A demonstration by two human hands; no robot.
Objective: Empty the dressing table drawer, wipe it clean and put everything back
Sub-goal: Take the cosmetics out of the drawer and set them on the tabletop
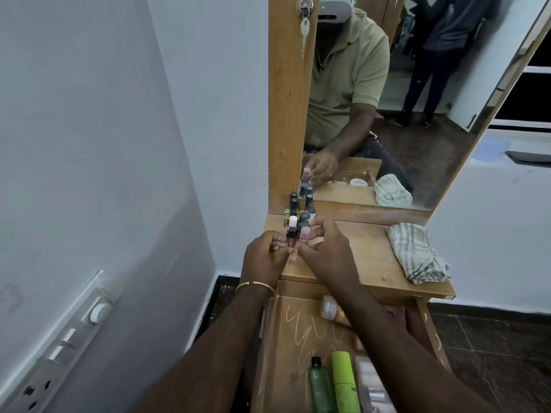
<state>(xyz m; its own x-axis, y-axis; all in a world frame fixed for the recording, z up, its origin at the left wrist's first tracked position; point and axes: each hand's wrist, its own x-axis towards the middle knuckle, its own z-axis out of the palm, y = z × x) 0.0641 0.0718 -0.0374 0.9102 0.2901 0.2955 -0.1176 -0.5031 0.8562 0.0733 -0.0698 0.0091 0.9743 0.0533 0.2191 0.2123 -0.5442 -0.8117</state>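
Both hands' curled fingers (pixel 278 242) hide what they grip among the small bottles (pixel 301 222).

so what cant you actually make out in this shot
Head view only:
- Drawer: its right side lies under the right forearm, and the frame's bottom edge cuts off its front.
- Bottles in the drawer: cut off by the bottom edge, labels unreadable.
- Small bottles on the tabletop: too small and crowded to count or read.
- Left hand: its curled fingers hide what it holds.
- Cloth: bunched up, underside hidden.
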